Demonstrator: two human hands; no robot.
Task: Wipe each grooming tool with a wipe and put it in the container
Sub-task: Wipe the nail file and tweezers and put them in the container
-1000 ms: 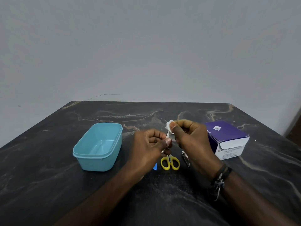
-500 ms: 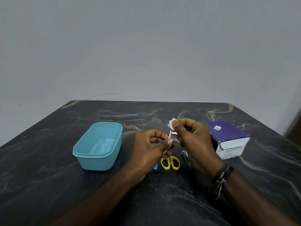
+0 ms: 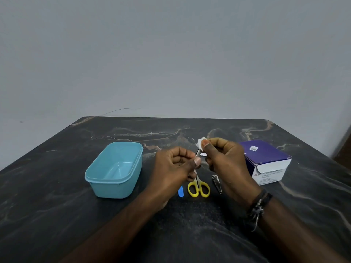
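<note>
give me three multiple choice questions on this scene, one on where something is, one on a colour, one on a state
1. Where is the container relative to the hands?
A. to their left
B. to their right
C. between them

2. What colour are the scissors' handles?
A. red
B. yellow
C. green

3. What is in the container?
A. two tools
B. a wipe
C. nothing visible

Answers:
1. A, the container sits on the table left of the left hand.
2. B, two yellow loops show below the hands.
3. C, its inside shows only bare blue floor, while the right hand pinches the wipe on a thin metal tool.
</note>
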